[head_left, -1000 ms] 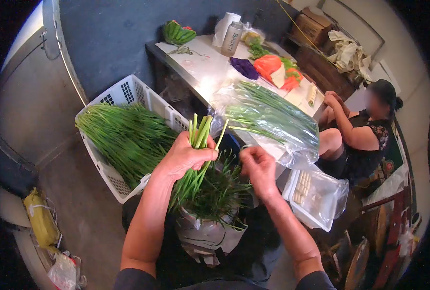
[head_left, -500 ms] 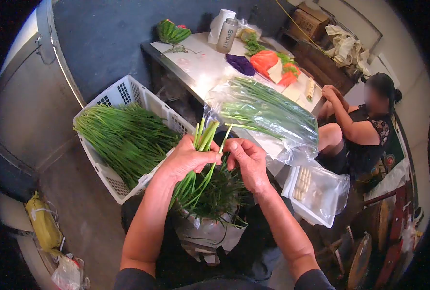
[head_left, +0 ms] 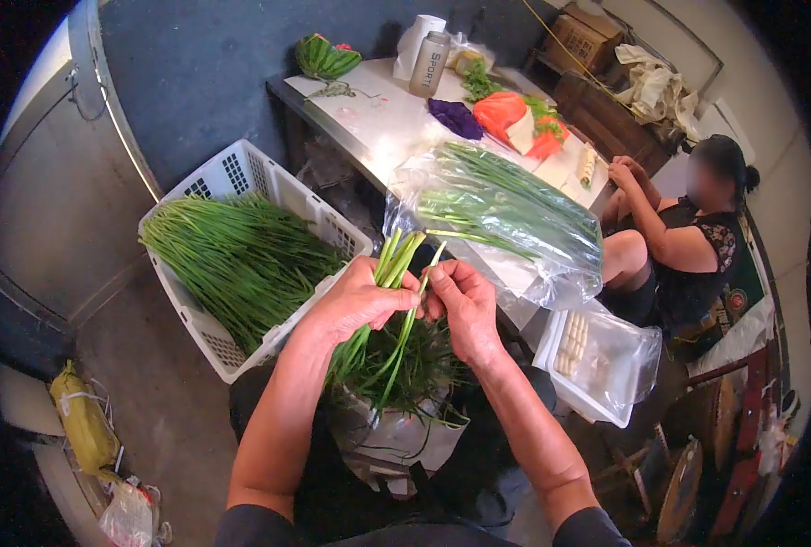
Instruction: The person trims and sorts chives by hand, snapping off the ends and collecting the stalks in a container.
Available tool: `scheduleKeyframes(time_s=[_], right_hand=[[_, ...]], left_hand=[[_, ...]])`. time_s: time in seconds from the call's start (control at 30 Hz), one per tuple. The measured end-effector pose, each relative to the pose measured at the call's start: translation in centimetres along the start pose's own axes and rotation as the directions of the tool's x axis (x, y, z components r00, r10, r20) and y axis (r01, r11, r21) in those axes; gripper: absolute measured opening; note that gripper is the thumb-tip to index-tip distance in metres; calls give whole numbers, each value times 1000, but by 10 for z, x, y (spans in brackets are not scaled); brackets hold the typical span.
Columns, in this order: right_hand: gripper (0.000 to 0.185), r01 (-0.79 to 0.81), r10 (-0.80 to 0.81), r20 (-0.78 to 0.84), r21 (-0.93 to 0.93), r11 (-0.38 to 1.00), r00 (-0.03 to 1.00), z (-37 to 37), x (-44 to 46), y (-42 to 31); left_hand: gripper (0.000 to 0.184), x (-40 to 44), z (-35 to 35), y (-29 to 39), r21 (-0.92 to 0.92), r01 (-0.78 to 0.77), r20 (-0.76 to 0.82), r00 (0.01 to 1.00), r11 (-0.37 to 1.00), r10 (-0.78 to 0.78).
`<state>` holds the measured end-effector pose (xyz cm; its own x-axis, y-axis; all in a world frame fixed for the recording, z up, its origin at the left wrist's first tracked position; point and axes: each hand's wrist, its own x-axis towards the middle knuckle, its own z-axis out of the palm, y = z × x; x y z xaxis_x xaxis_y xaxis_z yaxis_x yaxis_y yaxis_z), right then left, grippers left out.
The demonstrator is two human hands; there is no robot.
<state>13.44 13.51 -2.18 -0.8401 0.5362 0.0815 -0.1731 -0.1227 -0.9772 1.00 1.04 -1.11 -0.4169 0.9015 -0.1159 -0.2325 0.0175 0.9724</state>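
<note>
My left hand [head_left: 364,299] is closed round a small bunch of green stalks [head_left: 396,255], their pale ends pointing up and their leaves hanging down. Beside it, my right hand [head_left: 463,304] pinches at a single stalk [head_left: 433,264] next to the bunch; its fingertips almost touch my left thumb. Below both hands, loose green leaves and trimmings [head_left: 405,356] lie heaped on a pale bag or container [head_left: 396,442] between the knees. More long green stalks fill a white crate [head_left: 287,187] at the left. A clear plastic bag of green stalks [head_left: 506,214] lies on the table edge.
The white table [head_left: 360,105] holds a cut watermelon [head_left: 328,58], a grey bottle [head_left: 430,66], a purple cloth [head_left: 455,118] and orange bags [head_left: 500,113]. A white tub [head_left: 597,360] stands at the right. Another person [head_left: 683,237] sits beyond it. A yellow sack [head_left: 86,419] lies lower left.
My right hand has come in from the right to the stalks by my left hand, and its fingers have closed on one. The bunch is still in my left hand.
</note>
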Motion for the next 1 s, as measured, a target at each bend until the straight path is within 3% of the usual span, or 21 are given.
scheduleKeyframes(time_s=[0.23, 0.3, 0.43, 0.5, 0.53, 0.63, 0.67, 0.73, 0.77, 0.83, 0.87, 0.93, 1.0], right_hand=[[19, -2, 2, 0, 29, 1000, 1000, -4, -2, 5], [18, 38, -45, -107, -70, 997, 993, -5, -2, 8], [12, -1, -3, -168, -23, 1000, 986, -13, 0, 7], [13, -3, -54, -216, -255, 967, 975, -18, -1, 18], [21, -15, -44, -194, -293, 956, 980, -20, -4, 28], [14, -16, -31, -75, -554, 833, 997, -38, -14, 54], [14, -15, -31, -73, -554, 832, 997, -43, -17, 58], [21, -15, -24, -39, -779, 626, 999, -46, -20, 54], [21, -12, -28, -38, -781, 625, 999, -47, -20, 51], [24, -66, 51, -49, -896, 439, 997, -45, -20, 41], [24, -65, 50, -48, -897, 438, 998, -45, -19, 40], [17, 117, -172, 27, -833, 540, 985, -43, -16, 39], [14, 205, -267, 64, -816, 541, 961, -40, -8, 33]], left_hand=[[20, 2, -2, -4, -74, 5, 110, 994, 997, 3], [20, -1, -2, 4, -76, 22, 154, 988, 997, -10], [20, -3, -6, 4, -144, 22, 225, 974, 989, 11], [21, -3, -8, 7, -153, 5, 191, 981, 988, 25], [22, -4, -9, 9, -162, -13, 160, 986, 987, 39], [24, -7, -10, 17, -185, -49, 56, 997, 982, 61], [26, -8, -12, 18, -178, -67, 47, 996, 982, 77], [26, -8, -15, 17, -210, -83, 21, 996, 974, 89], [26, -7, -16, 16, -239, -99, -4, 995, 966, 101], [28, -5, -18, 14, -257, -111, -11, 994, 960, 112], [28, -5, -18, 15, -255, -125, -20, 992, 959, 124], [28, -5, -19, 14, -254, -139, -30, 990, 957, 136], [28, -4, -19, 13, -267, -169, -65, 985, 949, 157]])
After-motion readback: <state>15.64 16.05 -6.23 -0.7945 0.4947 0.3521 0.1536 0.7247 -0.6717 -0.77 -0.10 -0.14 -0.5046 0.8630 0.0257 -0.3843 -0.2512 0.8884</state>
